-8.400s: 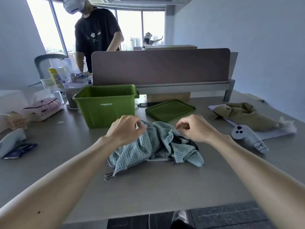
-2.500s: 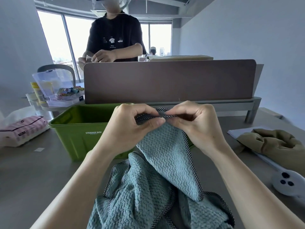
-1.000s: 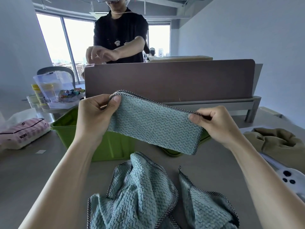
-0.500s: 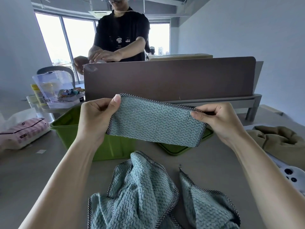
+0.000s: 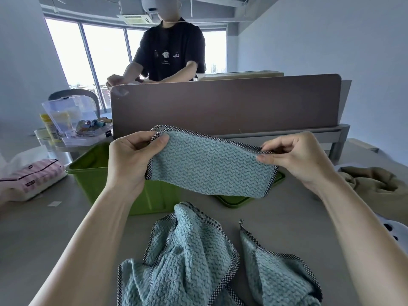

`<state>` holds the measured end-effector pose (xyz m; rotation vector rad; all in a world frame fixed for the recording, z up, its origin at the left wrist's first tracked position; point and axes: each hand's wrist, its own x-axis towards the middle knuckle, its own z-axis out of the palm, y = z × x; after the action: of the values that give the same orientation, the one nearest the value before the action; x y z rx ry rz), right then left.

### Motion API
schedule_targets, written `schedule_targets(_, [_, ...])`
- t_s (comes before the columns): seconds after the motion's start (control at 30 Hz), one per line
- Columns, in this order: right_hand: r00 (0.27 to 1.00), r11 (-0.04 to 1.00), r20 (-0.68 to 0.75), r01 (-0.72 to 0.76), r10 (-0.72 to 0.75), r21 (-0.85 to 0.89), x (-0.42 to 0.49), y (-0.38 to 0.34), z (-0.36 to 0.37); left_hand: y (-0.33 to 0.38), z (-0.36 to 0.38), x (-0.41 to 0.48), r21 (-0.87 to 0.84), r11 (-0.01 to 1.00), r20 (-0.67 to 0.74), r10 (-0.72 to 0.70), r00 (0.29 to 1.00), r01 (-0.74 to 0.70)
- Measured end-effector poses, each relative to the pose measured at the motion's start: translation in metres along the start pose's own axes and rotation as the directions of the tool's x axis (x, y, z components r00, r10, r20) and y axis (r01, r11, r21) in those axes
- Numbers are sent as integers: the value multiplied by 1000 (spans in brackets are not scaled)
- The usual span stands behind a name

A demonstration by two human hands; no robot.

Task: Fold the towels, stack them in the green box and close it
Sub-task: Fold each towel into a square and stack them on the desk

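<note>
I hold a teal towel [image 5: 209,166] with checkered trim in the air, doubled over into a strip. My left hand [image 5: 130,160] pinches its left end and my right hand [image 5: 293,157] pinches its right end. Behind and below it stands the open green box [image 5: 92,173], partly hidden by my left arm. The green lid [image 5: 234,200] lies flat on the table to the box's right, mostly hidden by the towel. Two more crumpled teal towels lie on the table near me, one [image 5: 183,261] in the middle and one [image 5: 276,272] to its right.
A brown desk divider [image 5: 231,102] stands behind the box, with a person in a black shirt [image 5: 170,51] beyond it. A pink tissue pack [image 5: 33,177] and clear container [image 5: 70,118] are at left. An olive cloth [image 5: 375,184] and white controller [image 5: 395,233] lie at right.
Both hands have lifted one towel from the pile, spread apart and stretched it into a doubled strip. In the last half second the towel barely moved; my right fingers shifted on its top edge.
</note>
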<state>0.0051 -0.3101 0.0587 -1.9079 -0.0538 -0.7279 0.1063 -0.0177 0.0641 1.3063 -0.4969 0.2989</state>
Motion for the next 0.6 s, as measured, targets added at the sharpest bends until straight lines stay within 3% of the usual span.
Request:
schedule_targets(0.1, [999,978,38,23,-15,-205,0,-1,-2,1,1,-1,-14,1000,-17,26,1000,-26])
schedule_targets(0.2, [997,961,72,22,-2,-276,0,-2,-3,0,-1,0,5,998,-44,57,997,-57])
schedule_targets(0.4, [990,973,110,105,-83,-206,-2,-5,-5,4,2,-3,-11,1000,-97,23,995,-24])
schedule_targets(0.6, [1000,1000,3,24,-24,-15,1,0,-5,4,4,-1,18,998,-139,54,989,-53])
